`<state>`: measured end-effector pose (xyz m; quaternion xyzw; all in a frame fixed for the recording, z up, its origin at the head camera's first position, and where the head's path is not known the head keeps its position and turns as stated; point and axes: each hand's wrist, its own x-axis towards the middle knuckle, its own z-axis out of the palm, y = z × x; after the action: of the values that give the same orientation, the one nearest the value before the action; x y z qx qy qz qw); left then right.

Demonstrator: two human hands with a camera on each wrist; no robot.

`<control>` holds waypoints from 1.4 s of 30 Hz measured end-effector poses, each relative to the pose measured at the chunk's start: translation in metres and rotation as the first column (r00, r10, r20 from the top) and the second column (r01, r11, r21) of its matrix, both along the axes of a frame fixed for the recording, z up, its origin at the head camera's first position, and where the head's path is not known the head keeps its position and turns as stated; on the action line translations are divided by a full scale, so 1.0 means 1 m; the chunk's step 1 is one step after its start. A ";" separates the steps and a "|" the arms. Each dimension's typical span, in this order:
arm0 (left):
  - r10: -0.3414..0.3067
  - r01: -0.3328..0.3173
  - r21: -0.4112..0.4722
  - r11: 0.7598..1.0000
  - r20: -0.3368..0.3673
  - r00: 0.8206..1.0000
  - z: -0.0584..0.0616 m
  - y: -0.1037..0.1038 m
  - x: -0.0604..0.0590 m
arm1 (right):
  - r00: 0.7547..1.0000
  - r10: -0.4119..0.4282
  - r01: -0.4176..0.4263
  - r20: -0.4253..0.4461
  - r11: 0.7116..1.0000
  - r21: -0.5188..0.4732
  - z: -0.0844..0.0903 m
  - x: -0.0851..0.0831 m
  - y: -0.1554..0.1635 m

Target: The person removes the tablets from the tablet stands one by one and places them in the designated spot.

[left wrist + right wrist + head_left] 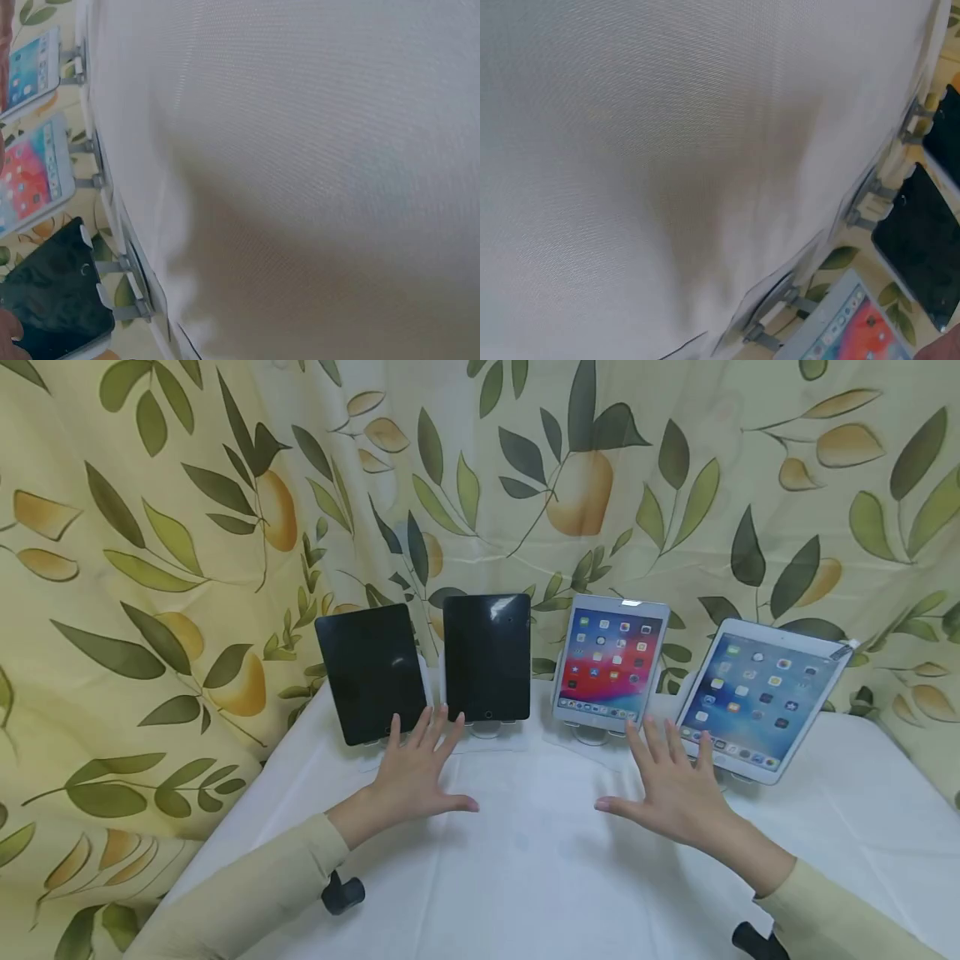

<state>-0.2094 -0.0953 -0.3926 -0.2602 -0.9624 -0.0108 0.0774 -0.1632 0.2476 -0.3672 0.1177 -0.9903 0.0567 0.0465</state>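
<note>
Both hands hover over the white cloth with fingers spread, holding nothing. My left hand is nearest to two tablets with dark screens, the far-left tablet and the tablet beside it. My right hand is in front of two white tablets with lit screens: one with a red and blue screen, and at the far right one with a blue screen. All stand tilted back on stands. Whether any fingertip touches a tablet I cannot tell. The left wrist view catches a dark tablet on its grey stand.
A white cloth covers the table. Behind it hangs a curtain with leaves and orange fruit. Tablet stands with round grey bases show in the right wrist view. Dark devices sit at both wrists, including a black wrist mount.
</note>
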 end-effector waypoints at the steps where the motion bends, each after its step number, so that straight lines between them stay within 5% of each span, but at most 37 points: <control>1: 0.006 -0.006 0.006 1.000 0.001 1.000 0.000 -0.001 0.000 | 1.000 0.002 -0.002 0.000 1.000 -0.002 0.000 0.000 -0.001; 19: 0.071 -0.067 0.093 0.993 -0.037 0.997 -0.006 -0.022 0.000 | 1.000 0.028 -0.028 -0.009 1.000 0.000 -0.002 -0.008 -0.012; 42: 0.126 -0.120 0.075 0.990 -0.081 0.989 -0.005 -0.037 0.003 | 0.994 0.082 -0.081 -0.067 0.997 0.021 0.005 -0.020 -0.035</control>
<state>-0.2062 -0.1320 -0.3976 -0.1976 -0.9715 -0.0283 0.1281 -0.1830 0.2126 -0.3622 0.1601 -0.9831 0.0456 0.0766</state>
